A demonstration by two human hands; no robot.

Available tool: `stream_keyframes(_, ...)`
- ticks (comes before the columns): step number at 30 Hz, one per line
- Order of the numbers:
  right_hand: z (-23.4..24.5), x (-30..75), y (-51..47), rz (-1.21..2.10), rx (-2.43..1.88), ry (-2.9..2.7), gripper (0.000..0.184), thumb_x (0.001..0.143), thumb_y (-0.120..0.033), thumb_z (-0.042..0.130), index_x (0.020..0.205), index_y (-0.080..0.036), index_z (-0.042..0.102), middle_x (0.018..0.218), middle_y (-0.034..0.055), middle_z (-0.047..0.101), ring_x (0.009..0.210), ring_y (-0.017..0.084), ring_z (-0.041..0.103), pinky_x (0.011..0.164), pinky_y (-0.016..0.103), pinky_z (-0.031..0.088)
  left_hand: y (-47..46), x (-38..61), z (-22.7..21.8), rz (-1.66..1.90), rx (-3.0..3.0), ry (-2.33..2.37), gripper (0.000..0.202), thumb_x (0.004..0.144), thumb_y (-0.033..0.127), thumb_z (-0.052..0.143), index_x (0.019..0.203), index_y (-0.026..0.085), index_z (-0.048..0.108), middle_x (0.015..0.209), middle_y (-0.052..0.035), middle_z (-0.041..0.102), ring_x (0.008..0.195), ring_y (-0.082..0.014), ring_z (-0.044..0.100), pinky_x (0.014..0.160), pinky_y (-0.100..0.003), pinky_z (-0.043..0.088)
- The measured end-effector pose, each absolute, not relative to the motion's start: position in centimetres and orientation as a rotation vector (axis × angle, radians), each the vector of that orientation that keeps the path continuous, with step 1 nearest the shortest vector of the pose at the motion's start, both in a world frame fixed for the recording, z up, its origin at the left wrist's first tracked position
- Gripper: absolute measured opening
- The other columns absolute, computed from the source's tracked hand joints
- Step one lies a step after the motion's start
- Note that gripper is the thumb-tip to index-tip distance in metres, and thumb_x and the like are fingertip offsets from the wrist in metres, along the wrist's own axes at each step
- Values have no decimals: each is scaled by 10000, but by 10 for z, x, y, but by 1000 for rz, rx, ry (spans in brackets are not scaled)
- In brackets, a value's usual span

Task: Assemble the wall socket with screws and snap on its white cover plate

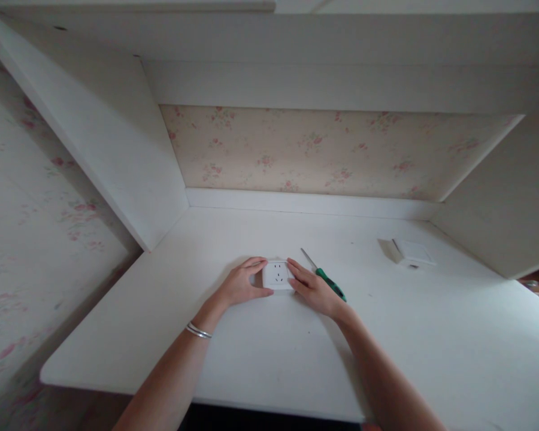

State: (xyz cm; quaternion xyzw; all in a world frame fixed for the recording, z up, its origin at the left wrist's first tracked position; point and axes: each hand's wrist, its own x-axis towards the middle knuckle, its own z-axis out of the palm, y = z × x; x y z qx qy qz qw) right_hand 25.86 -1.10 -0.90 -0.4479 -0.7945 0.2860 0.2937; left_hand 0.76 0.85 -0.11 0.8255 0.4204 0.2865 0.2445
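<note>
A white wall socket (277,276) with several dark slots faces up on the white desk, between both hands. My left hand (245,282) grips its left side, thumb at the near corner and fingers at the far one. On the socket's right side, my right hand (313,288) holds its edge with thumb and fingers. Just right of that hand lies a screwdriver (330,284) with a green and black handle, its metal shaft pointing away to the left. The socket's underside is hidden.
The white desk (251,347) has raised side panels and a back strip below flowered wallpaper (269,149). A white square switch-like piece (414,252) rests at the right. An overhead shelf (269,39) spans the top; the desk's front edge is near my forearms.
</note>
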Motion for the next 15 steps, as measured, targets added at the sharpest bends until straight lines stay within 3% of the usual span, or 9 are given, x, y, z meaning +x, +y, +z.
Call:
stream_keyframes(6, -8, 258, -12, 783, -1186, -2089, 487, 928, -411, 430, 1381, -233, 409, 1465, 57, 326, 1337, 230, 304, 1111, 467, 247, 10, 7, -3, 770, 2250, 1141, 743, 656, 474, 748, 1305, 213, 499, 1369, -45, 464, 1249, -231, 438, 1080, -339, 348)
stream_keyframes(9, -12, 258, -12, 823, -1164, -2048, 520, 895, -428, 493, 1379, -256, 414, 1470, 55, 320, 1328, 251, 320, 1080, 452, 314, 11, 7, -3, 747, 2262, 1136, 746, 674, 496, 726, 1316, 205, 485, 1378, -56, 452, 1264, -235, 418, 1090, -347, 331)
stream_keyframes(12, -17, 259, -12, 910, -1110, -2003, 623, 835, -423, 588, 1401, -278, 371, 1503, 61, 242, 1306, 275, 354, 1011, 427, 413, 10, 7, -4, 755, 2268, 1125, 748, 683, 488, 718, 1325, 194, 472, 1392, -68, 430, 1276, -235, 401, 1094, -349, 324)
stream_keyframes(15, -22, 260, -12, 940, -1084, -2013, 757, 767, -402, 670, 1424, -292, 310, 1509, 77, 212, 1325, 289, 316, 985, 439, 438, 11, 7, -7, 749, 2270, 1112, 781, 656, 451, 746, 1337, 207, 453, 1413, -69, 402, 1291, -244, 380, 1098, -366, 316)
